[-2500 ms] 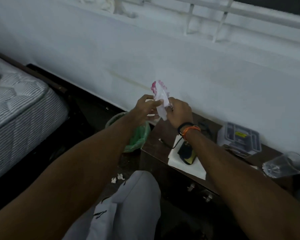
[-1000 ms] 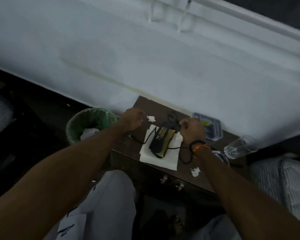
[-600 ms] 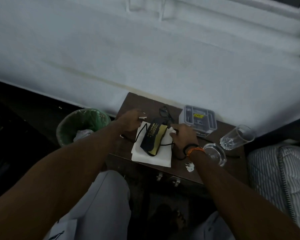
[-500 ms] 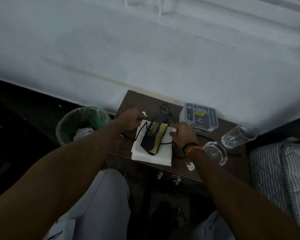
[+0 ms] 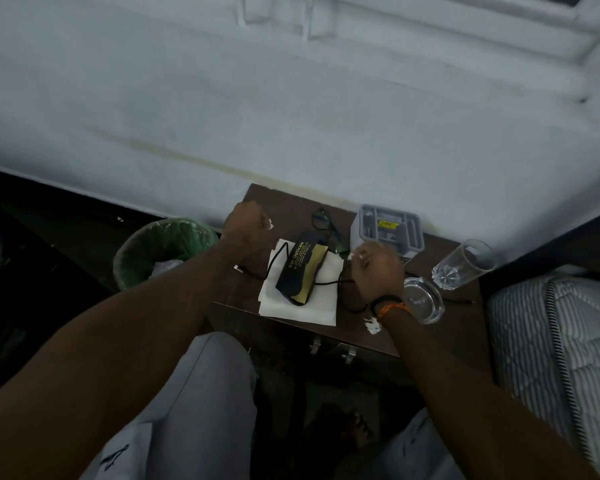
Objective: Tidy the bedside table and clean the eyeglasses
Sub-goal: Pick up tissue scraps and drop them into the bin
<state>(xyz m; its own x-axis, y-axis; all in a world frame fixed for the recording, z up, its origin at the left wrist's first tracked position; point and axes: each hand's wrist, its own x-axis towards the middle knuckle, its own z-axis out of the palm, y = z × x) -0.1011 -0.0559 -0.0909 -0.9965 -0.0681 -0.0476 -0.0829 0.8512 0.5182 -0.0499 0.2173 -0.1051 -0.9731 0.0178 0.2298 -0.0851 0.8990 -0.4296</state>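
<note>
1. On the bedside table (image 5: 253, 199), back left: my left hand (image 5: 245, 221) is curled into a fist, pinching a small white paper scrap (image 5: 268, 223) at the fingertips. Light, crushable, no grip force needed.
2. Right hand (image 5: 376, 268) also curled, a bit of white tissue (image 5: 357, 255) pinched at the fingertips, just beside the grey box (image 5: 388, 228). Can't tell if it's also got the black cord (image 5: 329, 282) that runs under it.
3. Eyeglasses (image 5: 326, 225) lie at the back of the table, btwn my two hands, touching the far end of the glasses case (image 5: 300, 268). Not held yet.
4. Handling, my guess: thin frame, light, fragile, lenses smudge easily. Take by the bridge or temple arm, not on the lens. Gentle pinch.
5. Case sits on white paper napkins (image 5: 302, 306), cord looped round it. Looks semi-soft, light; grab across the middle. Cord may drag along w/ it.
6. More trash: a white scrap (image 5: 373, 323) near the front edge, by my right wrist.
7. Bin (image 5: 163, 251) w/ green liner on the floor just left of the table, so a short drop for the scraps.
8. Breakables on the right: clear glass (image 5: 465, 265) lying tilted, glass ashtray (image 5: 423, 299) next to it. Hard, slippery, heavier; hold around the body, watch my right forearm.
</note>
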